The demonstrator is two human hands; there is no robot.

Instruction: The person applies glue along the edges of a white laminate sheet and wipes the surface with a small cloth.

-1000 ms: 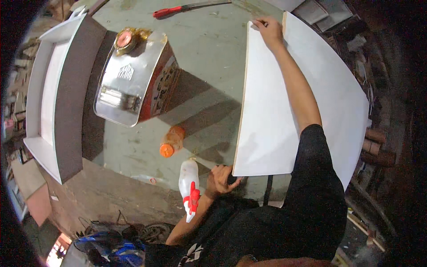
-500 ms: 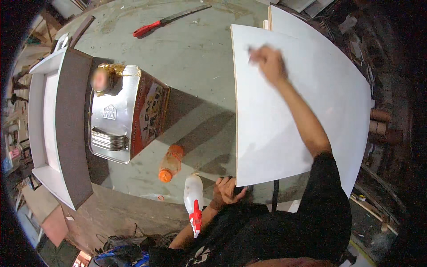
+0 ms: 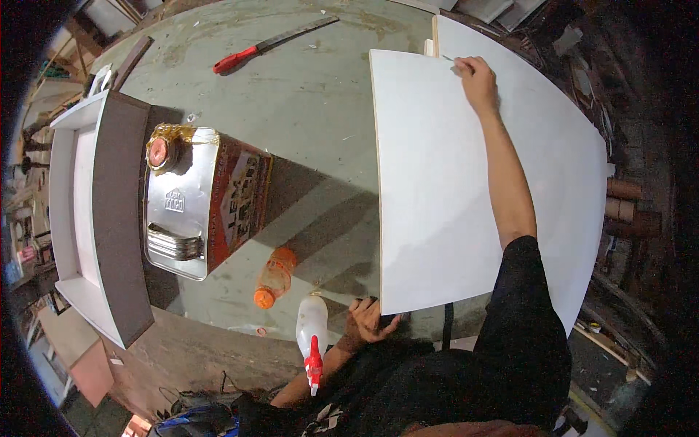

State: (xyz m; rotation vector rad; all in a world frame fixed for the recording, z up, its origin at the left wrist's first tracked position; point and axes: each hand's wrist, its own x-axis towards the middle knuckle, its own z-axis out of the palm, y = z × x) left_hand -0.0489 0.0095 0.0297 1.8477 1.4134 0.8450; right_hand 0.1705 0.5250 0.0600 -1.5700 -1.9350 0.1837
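My right hand is near the far edge of a white board. Its fingers pinch a small, thin, dark piece, whose kind I cannot make out. Down at the board's near left corner, my left hand has its fingers curled against the edge, partly hidden. Beside that hand lies a white spray bottle with a red trigger. A second white panel extends to the right of the first board.
Left of the boards stands a metal can with a sticky, brown-stained spout. Near it lies an orange-capped plastic bottle. A red-handled file rests at the back of the green table. A shallow white box stands far left.
My right hand has moved right and slightly away from me, toward the board's far edge, with the small piece in its fingers. My left hand stays at the near corner.
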